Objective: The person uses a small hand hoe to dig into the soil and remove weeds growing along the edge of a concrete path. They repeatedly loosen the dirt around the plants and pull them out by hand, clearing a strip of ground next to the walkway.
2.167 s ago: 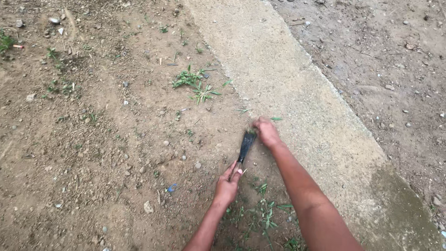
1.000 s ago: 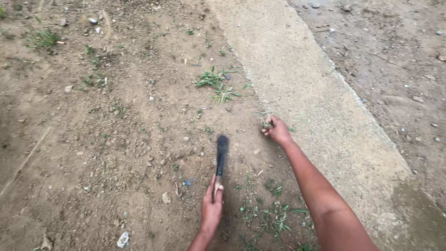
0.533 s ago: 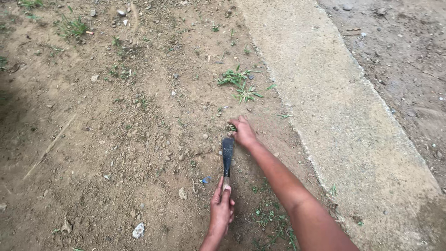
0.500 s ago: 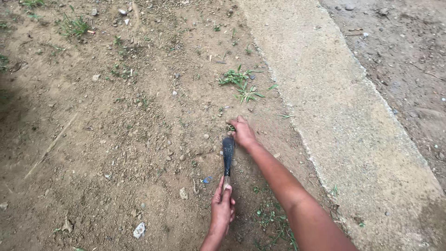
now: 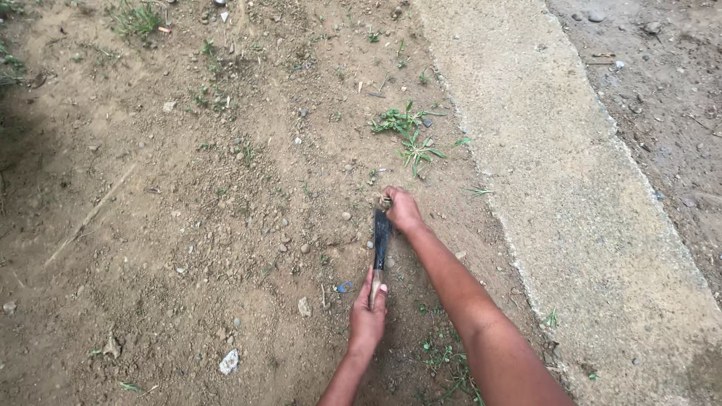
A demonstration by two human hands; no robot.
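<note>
tool (image 5: pixel 380 239): dark flat blade, pale wooden handle. left hand (image 5: pixel 367 319) grip wraps handle; right hand (image 5: pixel 403 210) pinches small weed (image 5: pixel 385 201).

Bare brown dirt ground (image 5: pixel 188 248) scattered with small pebbles (image 5: pixel 304 248), a pale stone (image 5: pixel 229 362) and a blue scrap (image 5: pixel 344 287). Green weeds (image 5: pixel 408 131) grow beside a concrete strip (image 5: pixel 571 195) running diagonally at right.
</note>
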